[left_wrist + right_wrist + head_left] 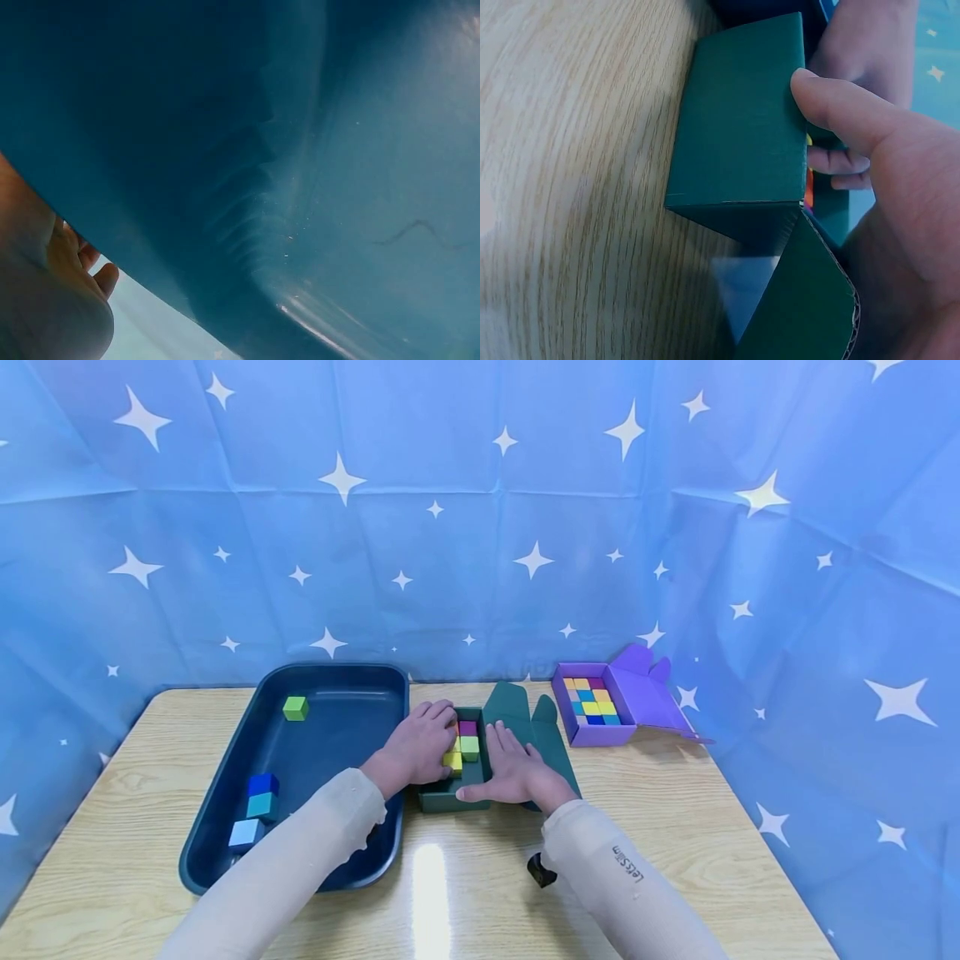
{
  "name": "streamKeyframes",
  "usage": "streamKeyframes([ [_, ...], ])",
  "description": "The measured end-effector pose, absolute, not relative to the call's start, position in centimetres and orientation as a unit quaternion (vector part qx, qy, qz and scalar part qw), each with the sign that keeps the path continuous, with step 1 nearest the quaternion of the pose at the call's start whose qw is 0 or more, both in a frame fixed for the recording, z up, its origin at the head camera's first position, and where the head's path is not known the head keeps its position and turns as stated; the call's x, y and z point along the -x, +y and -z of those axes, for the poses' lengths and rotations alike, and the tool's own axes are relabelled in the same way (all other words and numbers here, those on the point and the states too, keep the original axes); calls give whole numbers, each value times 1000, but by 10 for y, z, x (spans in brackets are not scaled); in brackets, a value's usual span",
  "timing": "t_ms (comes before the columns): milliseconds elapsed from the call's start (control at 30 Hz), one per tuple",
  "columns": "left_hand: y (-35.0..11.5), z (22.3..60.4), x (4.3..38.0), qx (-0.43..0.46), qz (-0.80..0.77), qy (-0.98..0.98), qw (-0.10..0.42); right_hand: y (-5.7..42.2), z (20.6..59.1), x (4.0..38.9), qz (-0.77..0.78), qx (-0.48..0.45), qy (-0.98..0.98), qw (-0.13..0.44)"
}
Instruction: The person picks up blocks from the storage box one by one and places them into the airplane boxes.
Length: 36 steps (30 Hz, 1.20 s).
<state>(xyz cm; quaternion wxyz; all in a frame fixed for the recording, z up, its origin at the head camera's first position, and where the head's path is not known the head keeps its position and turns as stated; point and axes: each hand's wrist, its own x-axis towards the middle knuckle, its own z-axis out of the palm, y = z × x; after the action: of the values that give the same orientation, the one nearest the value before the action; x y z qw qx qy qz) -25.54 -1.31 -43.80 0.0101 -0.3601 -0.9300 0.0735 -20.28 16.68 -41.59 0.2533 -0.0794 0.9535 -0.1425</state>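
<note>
A dark green cardboard box [453,802] stands on the table with its lid open to the right. Inside it are small cube blocks, among them a lime-green block [468,747], a yellow block [452,762] and a magenta block [467,728]. My left hand [420,743] reaches over the box's left side, fingertips down among the blocks; I cannot tell whether it pinches one. My right hand [513,770] lies at the box's right side with fingers extended, its thumb [832,101] resting on the front wall's top edge. The box's left part is hidden under the left hand.
A dark blue tray [337,693] left of the box holds a green block [296,708], a dark blue block [264,784], a teal block [262,807] and a light blue block [246,835]. At the back right, a purple box [603,735] with its lid open holds rows of coloured blocks.
</note>
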Motion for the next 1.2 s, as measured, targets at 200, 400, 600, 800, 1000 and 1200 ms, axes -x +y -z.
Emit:
streamKeyframes([
  [200, -21, 428, 258, 360, -46, -932, 9, 167, 415, 202, 147, 78, 953, 255],
  [400, -59, 402, 277, 328, 6, -943, 57, 169, 416, 200, 158, 76, 952, 252],
  [600, -126, 391, 293, 259, -15, -962, 81, 169, 418, 199, 159, 78, 952, 248],
  [800, -178, 400, 299, 206, -30, -976, 59, 170, 418, 200, 154, 77, 953, 248],
  [1000, -201, 406, 301, 174, -56, -983, 31, 171, 417, 200, 154, 76, 953, 248],
  [1200, -212, 415, 305, 150, -59, -987, 8, 168, 417, 199, 159, 76, 953, 248],
])
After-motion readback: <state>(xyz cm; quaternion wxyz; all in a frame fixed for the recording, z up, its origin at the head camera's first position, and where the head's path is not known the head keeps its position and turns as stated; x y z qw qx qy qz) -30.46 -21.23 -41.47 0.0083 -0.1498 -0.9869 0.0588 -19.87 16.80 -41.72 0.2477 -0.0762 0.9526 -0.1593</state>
